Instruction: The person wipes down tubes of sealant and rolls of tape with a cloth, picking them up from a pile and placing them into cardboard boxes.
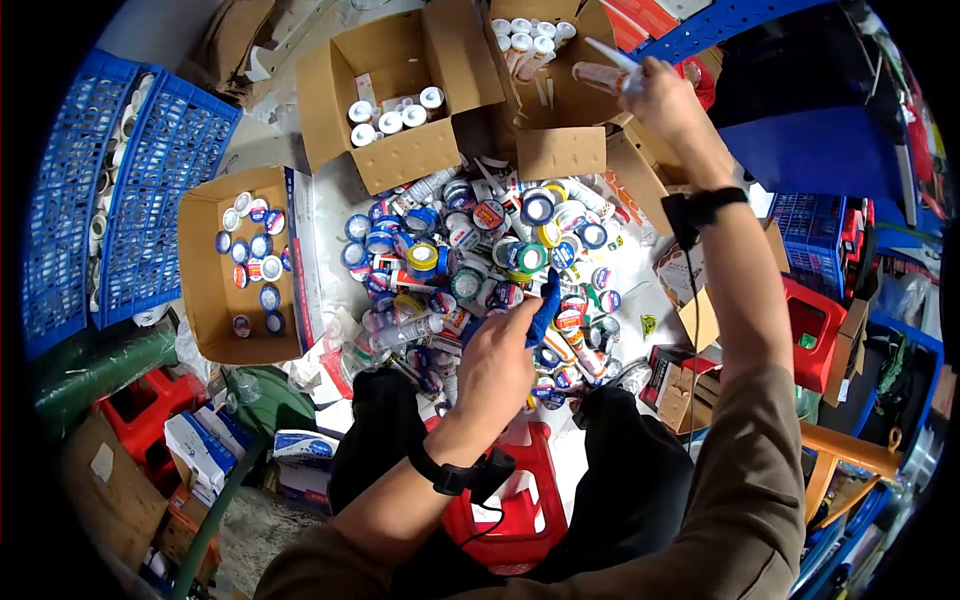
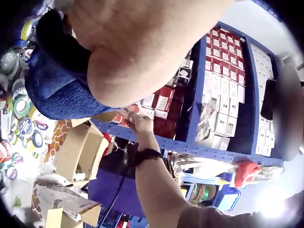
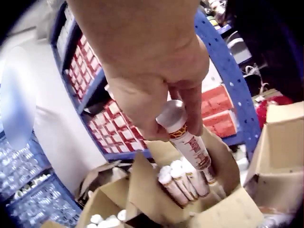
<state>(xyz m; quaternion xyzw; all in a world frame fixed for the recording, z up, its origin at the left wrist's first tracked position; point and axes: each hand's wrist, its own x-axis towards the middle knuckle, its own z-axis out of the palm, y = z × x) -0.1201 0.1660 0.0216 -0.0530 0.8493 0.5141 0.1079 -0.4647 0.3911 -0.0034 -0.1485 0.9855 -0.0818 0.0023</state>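
Note:
My right hand (image 1: 668,105) (image 3: 156,66) pinches the end of a white tube with red print (image 1: 598,77) (image 3: 194,153), held tilted over an open carton (image 1: 562,152). Similar tubes (image 3: 178,183) stand grouped inside that carton, their round ends up. Over the heap of tape rolls and tubes, my left hand (image 1: 490,375) (image 2: 137,47) grips a dark blue cloth (image 1: 545,315) (image 2: 61,92). The cloth covers part of its fingers. Among the heap below lie a green roll (image 1: 531,258) and a yellow roll (image 1: 422,256).
Another carton (image 1: 400,165) with several white-ended tubes stands left of the first. A carton of tape rolls (image 1: 205,310) is at the left, beside blue crates (image 1: 170,190). Red stools (image 1: 500,548) and blue shelving (image 2: 190,114) are also around.

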